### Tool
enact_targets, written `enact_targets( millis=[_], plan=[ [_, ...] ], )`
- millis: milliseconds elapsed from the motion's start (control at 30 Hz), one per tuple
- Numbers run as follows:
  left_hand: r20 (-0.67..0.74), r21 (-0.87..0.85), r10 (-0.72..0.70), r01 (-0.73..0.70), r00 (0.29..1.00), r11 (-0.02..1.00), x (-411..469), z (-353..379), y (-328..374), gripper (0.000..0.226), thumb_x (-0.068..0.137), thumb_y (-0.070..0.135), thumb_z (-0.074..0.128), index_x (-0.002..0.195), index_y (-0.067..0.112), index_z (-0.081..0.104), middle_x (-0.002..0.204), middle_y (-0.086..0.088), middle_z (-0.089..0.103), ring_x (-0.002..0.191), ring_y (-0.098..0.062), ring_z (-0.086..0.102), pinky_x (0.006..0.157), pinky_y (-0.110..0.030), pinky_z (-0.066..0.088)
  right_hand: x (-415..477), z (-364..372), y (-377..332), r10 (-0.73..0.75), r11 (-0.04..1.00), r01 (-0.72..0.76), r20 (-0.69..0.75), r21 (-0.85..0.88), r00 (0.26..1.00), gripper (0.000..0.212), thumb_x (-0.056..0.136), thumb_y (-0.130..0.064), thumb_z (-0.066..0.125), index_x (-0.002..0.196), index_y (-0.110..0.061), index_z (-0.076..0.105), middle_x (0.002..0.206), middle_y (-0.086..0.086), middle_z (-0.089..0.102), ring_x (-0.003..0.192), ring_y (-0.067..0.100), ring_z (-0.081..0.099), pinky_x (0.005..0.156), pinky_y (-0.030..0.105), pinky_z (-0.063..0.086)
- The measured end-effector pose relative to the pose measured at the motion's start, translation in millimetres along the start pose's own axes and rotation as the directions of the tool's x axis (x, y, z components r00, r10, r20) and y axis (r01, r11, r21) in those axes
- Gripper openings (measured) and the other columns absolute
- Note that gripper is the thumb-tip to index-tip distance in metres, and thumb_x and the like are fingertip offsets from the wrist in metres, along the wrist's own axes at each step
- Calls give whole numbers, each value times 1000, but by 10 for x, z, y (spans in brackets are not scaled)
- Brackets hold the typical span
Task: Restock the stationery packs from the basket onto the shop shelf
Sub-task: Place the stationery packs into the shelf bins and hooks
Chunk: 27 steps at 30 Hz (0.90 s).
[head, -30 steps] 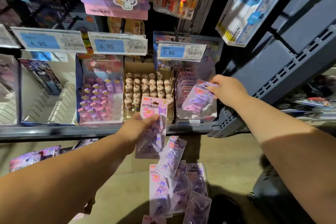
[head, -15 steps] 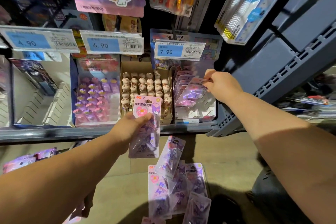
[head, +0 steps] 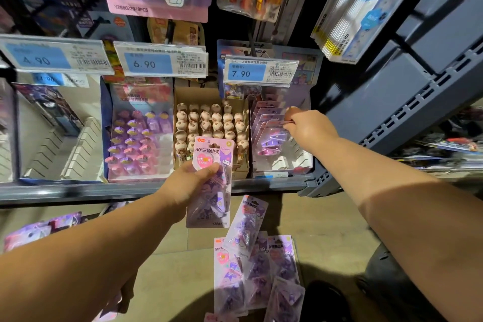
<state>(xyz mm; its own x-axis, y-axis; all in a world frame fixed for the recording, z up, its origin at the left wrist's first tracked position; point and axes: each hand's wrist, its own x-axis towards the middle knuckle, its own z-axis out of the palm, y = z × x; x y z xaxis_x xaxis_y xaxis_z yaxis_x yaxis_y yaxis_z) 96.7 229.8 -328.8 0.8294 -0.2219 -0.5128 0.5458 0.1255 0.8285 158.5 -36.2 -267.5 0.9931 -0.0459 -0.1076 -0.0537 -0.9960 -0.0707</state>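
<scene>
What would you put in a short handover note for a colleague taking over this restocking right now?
Right hand: pinches a pack by its top edge, at a slot of the tray on the shelf, under the 7.90 label.
Left hand: holds a second pack upright in front of the shelf edge.
Done: several packs stand in the tray's rear slots.
Left: seat this pack, then the second pack, then the pile lying below the shelf. The tray's front slots are free.

Single head-worn view, forward and down, close above shelf (head: 156,191)
</scene>
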Motion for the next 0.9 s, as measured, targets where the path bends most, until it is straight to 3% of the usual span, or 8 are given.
enact_targets(
  millis=[133,267,400,500,900],
  plan=[
    [-5,2,6,-6,1000,1000,21,-20,10,7,91,18,64,94,14,68,87,-8,76,74,-22,72,70,-36,56,46,-22,-47,-7,999,8,18,-42,1000,28,100,-28,42,125,-20,50,107,17,62,88,31,55,69,32,44],
    [3,14,12,-12,1000,1000,39,-49,11,8,92,18,62,95,14,68,86,-6,76,75,-22,71,73,-38,55,84,-10,-112,-43,992,48,47,-120,998,26,101,-29,40,119,-18,56,108,11,63,93,29,56,71,28,36],
    [2,23,7,-7,1000,1000,59,-53,27,10,92,20,62,98,14,68,91,-8,76,80,-25,71,77,-40,55,91,-14,-138,-62,993,66,48,-101,997,18,100,-28,41,110,-20,54,99,10,60,82,26,49,69,29,37],
    [1,17,3,-3,1000,1000,56,-34,41,8,92,19,62,96,15,67,87,-6,76,76,-23,72,71,-37,55,98,-35,-135,-57,991,65,62,-121,996,19,100,-25,39,112,-21,53,97,7,58,82,25,49,70,29,38],
    [-1,2,-27,27,1000,1000,62,-49,65,12,92,19,62,102,14,66,93,-7,76,79,-23,72,60,-31,55,76,-50,-37,4,1000,-3,74,-18,997,21,99,-22,43,114,-19,57,109,11,62,93,29,57,77,30,46]
  ],
)
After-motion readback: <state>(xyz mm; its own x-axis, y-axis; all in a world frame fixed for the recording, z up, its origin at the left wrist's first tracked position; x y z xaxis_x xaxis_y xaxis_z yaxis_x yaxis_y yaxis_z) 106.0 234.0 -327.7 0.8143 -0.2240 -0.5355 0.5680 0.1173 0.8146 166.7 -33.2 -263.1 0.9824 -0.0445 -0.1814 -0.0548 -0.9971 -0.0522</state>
